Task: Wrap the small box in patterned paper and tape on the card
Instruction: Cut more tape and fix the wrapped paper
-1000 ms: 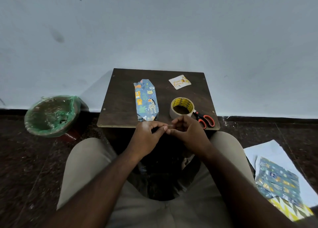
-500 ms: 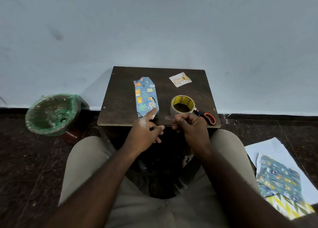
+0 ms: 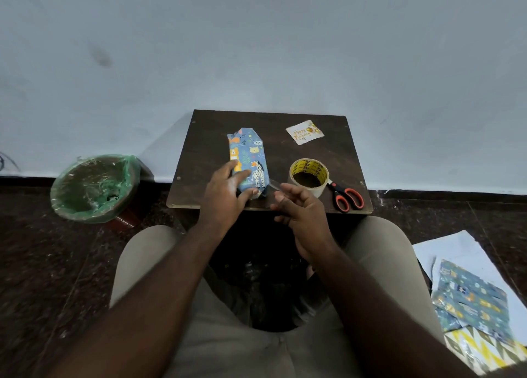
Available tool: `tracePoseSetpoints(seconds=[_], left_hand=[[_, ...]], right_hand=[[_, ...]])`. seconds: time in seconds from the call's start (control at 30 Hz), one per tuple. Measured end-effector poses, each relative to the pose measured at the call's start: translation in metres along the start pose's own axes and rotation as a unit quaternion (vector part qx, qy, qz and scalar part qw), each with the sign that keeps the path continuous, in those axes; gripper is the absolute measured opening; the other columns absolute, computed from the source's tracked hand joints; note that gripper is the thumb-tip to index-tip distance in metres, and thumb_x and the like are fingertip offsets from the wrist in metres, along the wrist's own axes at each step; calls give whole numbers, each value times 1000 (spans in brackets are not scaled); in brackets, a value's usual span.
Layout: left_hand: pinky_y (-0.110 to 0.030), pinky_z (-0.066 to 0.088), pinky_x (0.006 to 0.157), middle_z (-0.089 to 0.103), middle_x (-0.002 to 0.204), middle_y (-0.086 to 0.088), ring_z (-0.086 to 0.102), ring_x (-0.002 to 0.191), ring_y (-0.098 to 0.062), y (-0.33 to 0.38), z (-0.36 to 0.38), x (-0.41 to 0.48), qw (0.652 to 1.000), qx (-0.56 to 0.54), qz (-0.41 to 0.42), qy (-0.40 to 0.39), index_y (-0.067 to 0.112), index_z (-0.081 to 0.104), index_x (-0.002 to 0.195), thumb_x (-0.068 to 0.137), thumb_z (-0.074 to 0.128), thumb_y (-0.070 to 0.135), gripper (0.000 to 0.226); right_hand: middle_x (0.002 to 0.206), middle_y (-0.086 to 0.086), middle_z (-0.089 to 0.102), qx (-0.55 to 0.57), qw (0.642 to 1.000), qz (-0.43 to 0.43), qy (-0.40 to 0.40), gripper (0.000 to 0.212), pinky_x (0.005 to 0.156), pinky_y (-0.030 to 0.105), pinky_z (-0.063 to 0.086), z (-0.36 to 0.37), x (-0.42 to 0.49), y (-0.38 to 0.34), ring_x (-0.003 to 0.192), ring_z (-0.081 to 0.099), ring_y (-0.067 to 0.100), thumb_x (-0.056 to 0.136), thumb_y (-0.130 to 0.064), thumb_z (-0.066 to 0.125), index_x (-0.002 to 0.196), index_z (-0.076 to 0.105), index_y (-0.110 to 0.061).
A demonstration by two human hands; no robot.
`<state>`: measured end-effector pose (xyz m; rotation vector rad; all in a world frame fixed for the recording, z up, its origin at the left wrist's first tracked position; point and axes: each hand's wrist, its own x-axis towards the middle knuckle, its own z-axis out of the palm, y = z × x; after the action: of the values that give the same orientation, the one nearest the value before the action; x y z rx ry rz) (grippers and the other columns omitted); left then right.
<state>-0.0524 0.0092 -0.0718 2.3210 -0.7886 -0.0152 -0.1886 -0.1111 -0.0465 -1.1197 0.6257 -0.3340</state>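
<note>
The small box, wrapped in blue animal-print paper (image 3: 251,152), lies lengthwise on the dark wooden table (image 3: 211,149). My left hand (image 3: 225,195) holds its near end, fingers laid over the top and thumb against the end flap. My right hand (image 3: 302,215) hovers just right of that end with curled fingers, and a short strip of clear tape (image 3: 274,185) hangs from its fingertips towards the box. The white greeting card (image 3: 304,132) lies flat at the table's far right. A roll of tape (image 3: 309,168) stands right of the box.
Orange-handled scissors (image 3: 346,198) lie beside the roll at the table's near right corner. A bin lined with green plastic (image 3: 91,189) stands on the floor to the left. Spare patterned paper sheets (image 3: 470,300) lie on the floor at the right. My knees flank the table.
Both hands pinched the tape strip together in front of the table. Now my left hand has moved up onto the box's near end, and my right hand alone carries the strip towards it.
</note>
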Motion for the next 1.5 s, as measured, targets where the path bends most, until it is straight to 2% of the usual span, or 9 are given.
tracePoseSetpoints(seconds=[0.2,0.4,0.63,1.27,1.4,1.5], left_hand=[[-43,44,105,47,147,-10,46,133,-28,-6,11,-3,999,25,19,26,14,64,131,88,73,28,46],[-48,49,101,48,147,-11,49,132,-29,-12,15,-3,999,29,33,29,13,64,130,88,73,22,44],[-45,50,101,46,149,-10,51,132,-28,-9,14,-6,999,16,30,32,12,63,131,90,71,23,44],[-45,51,100,44,151,-10,51,132,-28,-11,17,-7,998,19,39,36,11,62,132,90,72,19,45],[-45,51,100,45,150,-11,52,131,-29,-12,18,-6,998,22,42,36,11,62,132,89,72,19,45],[-46,51,100,44,150,-10,51,131,-28,-12,18,-6,998,23,40,33,11,61,133,90,72,20,45]], right_hand=[[90,7,73,47,998,34,21,17,65,25,54,12,15,18,74,67,11,92,-8,67,108,66,-1],[83,10,70,-3,999,24,32,8,59,24,53,19,26,25,66,64,13,93,-8,67,98,68,-2],[80,8,72,-45,997,15,55,11,57,24,52,24,32,32,61,63,11,92,-8,68,100,69,0],[75,10,70,-30,991,-21,130,7,45,18,46,40,38,41,51,57,8,89,-7,71,91,67,-1],[81,12,74,-56,985,-34,158,4,48,21,47,45,41,45,51,59,8,90,-9,71,87,68,-7],[82,6,74,-82,979,-41,180,5,55,28,53,47,43,49,59,65,13,89,-13,72,85,69,-13]])
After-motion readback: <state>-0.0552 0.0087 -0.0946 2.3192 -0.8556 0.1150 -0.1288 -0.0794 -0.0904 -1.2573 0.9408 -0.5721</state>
